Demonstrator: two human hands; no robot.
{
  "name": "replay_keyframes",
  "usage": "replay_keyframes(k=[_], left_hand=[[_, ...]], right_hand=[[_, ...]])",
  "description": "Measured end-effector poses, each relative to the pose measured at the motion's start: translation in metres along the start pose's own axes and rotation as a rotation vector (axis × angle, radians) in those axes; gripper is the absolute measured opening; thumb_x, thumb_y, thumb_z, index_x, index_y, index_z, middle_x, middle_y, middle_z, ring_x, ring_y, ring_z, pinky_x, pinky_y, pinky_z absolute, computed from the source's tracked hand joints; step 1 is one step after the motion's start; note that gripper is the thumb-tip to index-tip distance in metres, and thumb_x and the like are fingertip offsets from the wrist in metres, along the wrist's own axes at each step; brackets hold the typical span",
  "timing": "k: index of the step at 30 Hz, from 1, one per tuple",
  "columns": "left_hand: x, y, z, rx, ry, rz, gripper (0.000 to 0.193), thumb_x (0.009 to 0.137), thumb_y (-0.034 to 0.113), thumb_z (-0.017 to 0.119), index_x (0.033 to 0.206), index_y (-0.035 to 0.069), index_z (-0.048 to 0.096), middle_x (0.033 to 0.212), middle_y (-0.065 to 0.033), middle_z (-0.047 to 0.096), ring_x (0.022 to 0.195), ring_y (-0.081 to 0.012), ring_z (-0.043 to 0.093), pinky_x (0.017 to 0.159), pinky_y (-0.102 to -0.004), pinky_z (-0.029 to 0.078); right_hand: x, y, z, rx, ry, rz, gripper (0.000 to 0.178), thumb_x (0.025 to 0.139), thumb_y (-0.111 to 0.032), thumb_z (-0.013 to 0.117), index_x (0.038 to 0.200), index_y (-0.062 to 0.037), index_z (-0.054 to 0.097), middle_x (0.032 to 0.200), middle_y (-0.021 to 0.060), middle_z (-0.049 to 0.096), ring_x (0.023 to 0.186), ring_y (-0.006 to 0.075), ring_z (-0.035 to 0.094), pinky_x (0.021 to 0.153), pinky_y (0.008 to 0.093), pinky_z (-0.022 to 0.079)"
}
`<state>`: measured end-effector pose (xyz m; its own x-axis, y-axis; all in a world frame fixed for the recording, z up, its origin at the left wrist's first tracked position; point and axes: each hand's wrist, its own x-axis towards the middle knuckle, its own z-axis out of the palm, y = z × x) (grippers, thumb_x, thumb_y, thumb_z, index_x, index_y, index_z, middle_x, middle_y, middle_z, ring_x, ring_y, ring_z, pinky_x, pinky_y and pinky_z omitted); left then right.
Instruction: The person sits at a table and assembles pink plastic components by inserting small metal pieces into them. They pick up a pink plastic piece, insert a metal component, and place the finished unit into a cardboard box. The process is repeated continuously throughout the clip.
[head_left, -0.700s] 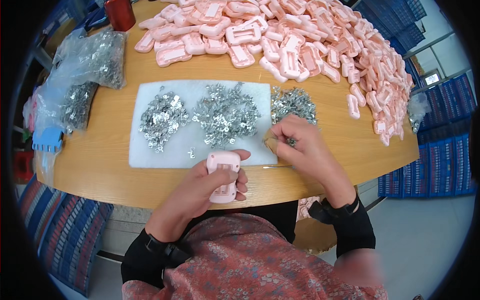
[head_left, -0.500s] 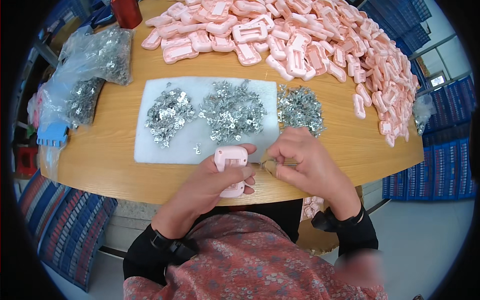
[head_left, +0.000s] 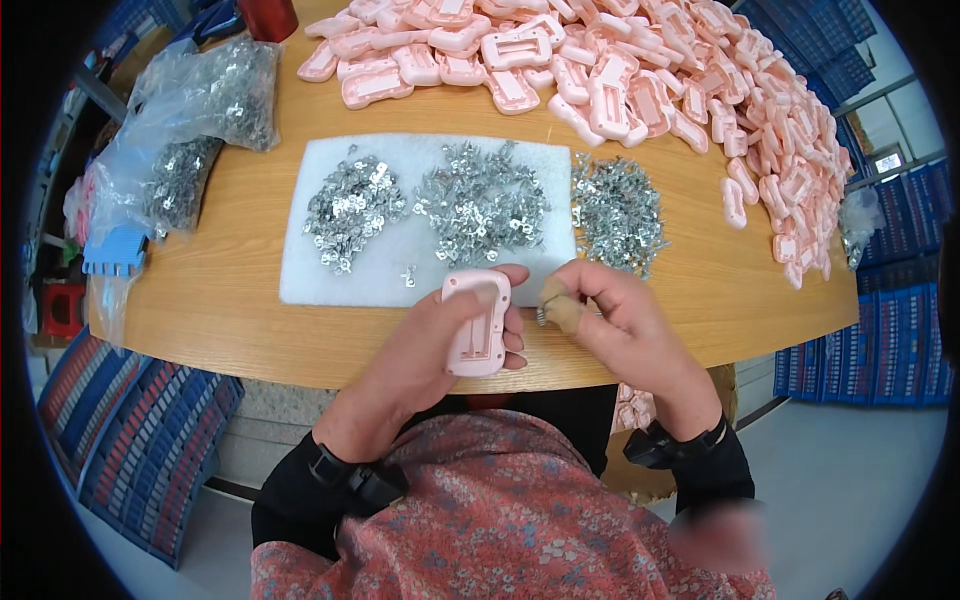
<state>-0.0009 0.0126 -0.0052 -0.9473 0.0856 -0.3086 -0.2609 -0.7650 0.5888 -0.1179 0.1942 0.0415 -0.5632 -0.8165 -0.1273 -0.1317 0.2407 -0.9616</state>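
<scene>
My left hand (head_left: 420,335) is closed round a pale pink plastic housing (head_left: 485,345), its recessed slot facing up and the thumb lying over the slot's upper part. Just to the right, apart from the housing, my right hand (head_left: 625,325) is closed in a pinch. A small metal clip (head_left: 542,314) pokes out between its thumb and forefinger, which wear tan finger covers. Beyond the hands, two heaps of small metal clips, a left heap (head_left: 350,215) and a middle heap (head_left: 480,205), lie on a white foam sheet (head_left: 295,285). A third clip heap (head_left: 618,215) lies beside its right edge.
A large pile of pink housings (head_left: 610,90) covers the table's far side and right. Clear bags of metal clips (head_left: 235,100) stand at the left, near a blue plastic piece (head_left: 115,252) and a red container (head_left: 268,18). Blue racks (head_left: 150,450) stand around the wooden table (head_left: 220,300).
My left thumb has slid up the housing, showing more of its slot. The right hand has turned, and the thin metal rod seen along its fingers is no longer visible. The whole view has shifted slightly.
</scene>
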Motion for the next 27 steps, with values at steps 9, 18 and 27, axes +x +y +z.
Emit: replay_keyframes(k=[9, 18, 27], left_hand=[[0.007, 0.012, -0.004, 0.070, -0.067, 0.295, 0.058, 0.106, 0.050, 0.033, 0.139, 0.005, 0.047, 0.102, -0.0076, 0.064, 0.092, -0.0151, 0.061, 0.085, -0.0305, 0.050], [0.007, 0.006, 0.017, 0.161, 0.013, 0.435, 0.050, 0.102, 0.047, 0.045, 0.131, 0.006, 0.048, 0.130, -0.0157, 0.055, 0.115, -0.0246, 0.058, 0.094, -0.0382, 0.050], [0.002, 0.014, -0.001, 0.258, -0.097, -0.002, 0.051, 0.095, 0.020, 0.049, 0.144, 0.005, 0.041, 0.127, -0.0145, 0.057, 0.113, -0.0230, 0.060, 0.094, -0.0390, 0.053]], right_hand=[[-0.021, 0.016, 0.009, 0.493, -0.045, 0.133, 0.021, 0.102, -0.015, 0.054, 0.116, -0.0001, 0.059, 0.108, 0.0012, 0.061, 0.096, 0.0083, 0.054, 0.088, 0.0261, 0.045], [-0.011, 0.014, 0.022, 0.689, -0.110, 0.212, 0.022, 0.102, -0.014, 0.054, 0.117, 0.0008, 0.060, 0.114, 0.0037, 0.062, 0.105, 0.0112, 0.057, 0.096, 0.0292, 0.046], [-0.014, 0.000, -0.010, 0.085, -0.327, 0.086, 0.015, 0.098, -0.015, 0.059, 0.106, -0.0020, 0.062, 0.127, 0.0059, 0.053, 0.118, 0.0159, 0.049, 0.101, 0.0317, 0.038]])
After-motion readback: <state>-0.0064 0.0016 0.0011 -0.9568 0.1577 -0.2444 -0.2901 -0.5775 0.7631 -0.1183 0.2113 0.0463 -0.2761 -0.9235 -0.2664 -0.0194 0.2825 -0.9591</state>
